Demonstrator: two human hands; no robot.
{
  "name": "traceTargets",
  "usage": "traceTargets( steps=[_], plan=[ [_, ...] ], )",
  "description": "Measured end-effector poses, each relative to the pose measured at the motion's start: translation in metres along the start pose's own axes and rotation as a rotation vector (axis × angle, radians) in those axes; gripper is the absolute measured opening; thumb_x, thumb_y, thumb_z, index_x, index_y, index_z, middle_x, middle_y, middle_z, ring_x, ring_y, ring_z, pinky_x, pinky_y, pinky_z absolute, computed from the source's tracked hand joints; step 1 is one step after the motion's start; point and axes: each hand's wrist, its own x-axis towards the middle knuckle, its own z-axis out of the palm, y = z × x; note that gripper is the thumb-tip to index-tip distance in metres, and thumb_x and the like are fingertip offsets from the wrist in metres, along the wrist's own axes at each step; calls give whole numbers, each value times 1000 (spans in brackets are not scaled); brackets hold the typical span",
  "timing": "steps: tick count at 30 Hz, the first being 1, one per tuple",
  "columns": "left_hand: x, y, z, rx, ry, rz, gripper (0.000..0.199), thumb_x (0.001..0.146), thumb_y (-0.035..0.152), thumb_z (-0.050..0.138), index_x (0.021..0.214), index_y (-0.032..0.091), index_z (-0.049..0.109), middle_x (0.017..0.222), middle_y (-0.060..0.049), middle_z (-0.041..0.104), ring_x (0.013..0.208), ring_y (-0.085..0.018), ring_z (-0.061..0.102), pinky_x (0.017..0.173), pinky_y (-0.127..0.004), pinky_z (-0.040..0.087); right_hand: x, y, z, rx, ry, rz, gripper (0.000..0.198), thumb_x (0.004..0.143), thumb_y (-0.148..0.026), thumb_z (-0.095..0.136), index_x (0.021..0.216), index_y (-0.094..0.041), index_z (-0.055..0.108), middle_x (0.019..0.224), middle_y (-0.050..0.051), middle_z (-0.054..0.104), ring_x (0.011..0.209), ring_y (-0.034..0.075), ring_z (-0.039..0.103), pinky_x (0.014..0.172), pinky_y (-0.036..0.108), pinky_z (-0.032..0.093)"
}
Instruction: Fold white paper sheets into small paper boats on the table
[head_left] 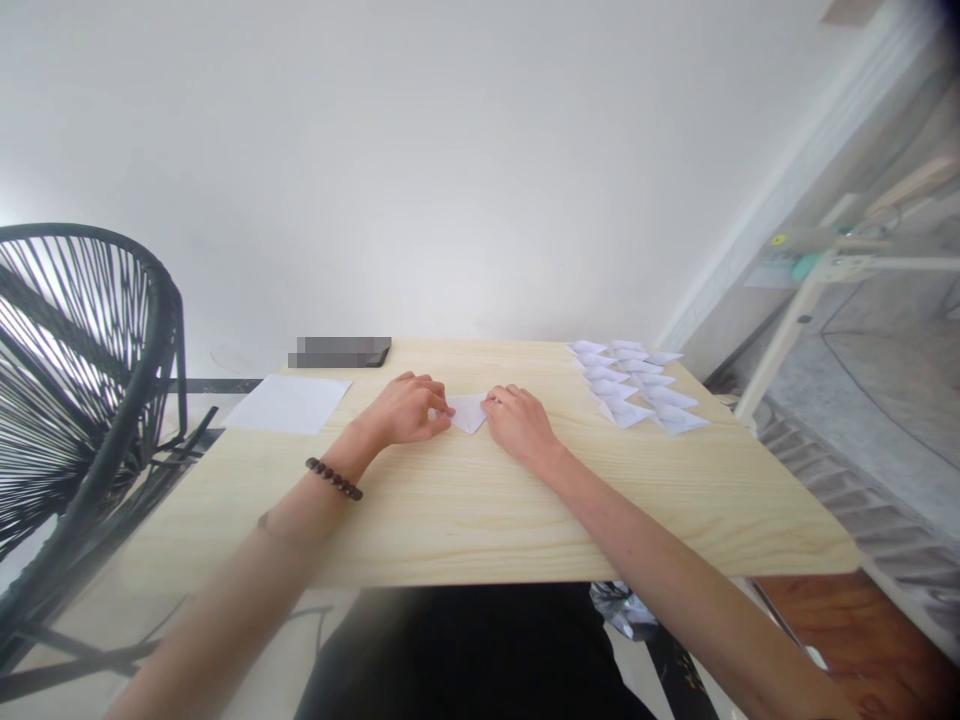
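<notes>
A small folded piece of white paper lies near the middle of the wooden table, its lower edge coming to a point. My left hand, with a dark bead bracelet on the wrist, pinches its left end between thumb and fingers. At the other end, the curled fingers of my right hand grip the paper's right side. Both hands hide the outer ends of the fold. To the right, several folded white paper pieces with pointed ends stand in two rows.
Flat white sheets lie at the table's left side. Behind them is a dark flat object, partly blurred out. A black corded chair stands left of the table. A white wall rises behind; a pale metal frame is at right.
</notes>
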Motion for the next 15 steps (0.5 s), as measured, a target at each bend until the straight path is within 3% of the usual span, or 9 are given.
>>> traceTargets(
  steps=[5, 10, 15],
  plan=[
    [-3, -1, -1, 9, 28, -68, 32, 80, 34, 43, 70, 19, 68, 74, -4, 64, 70, -16, 55, 62, -26, 36, 0, 1, -2, 55, 8, 64, 27, 83, -15, 39, 85, -17, 66, 90, 7, 61, 84, 20, 49, 73, 31, 34],
    [-3, -4, 3, 23, 42, -181, 36, 80, 40, 42, 64, 19, 66, 71, -2, 63, 70, -17, 55, 54, -25, 33, 0, 6, -3, 286, 32, 113, 24, 81, -22, 44, 88, -22, 66, 93, 4, 60, 86, 18, 49, 78, 30, 35],
    [-2, -14, 14, -96, 68, -316, 29, 74, 47, 50, 80, 23, 66, 84, -2, 62, 78, -18, 55, 64, -26, 39, 3, 13, 6, 483, 41, 150, 21, 79, -32, 49, 88, -25, 65, 96, 4, 57, 88, 18, 49, 81, 31, 35]
  ],
)
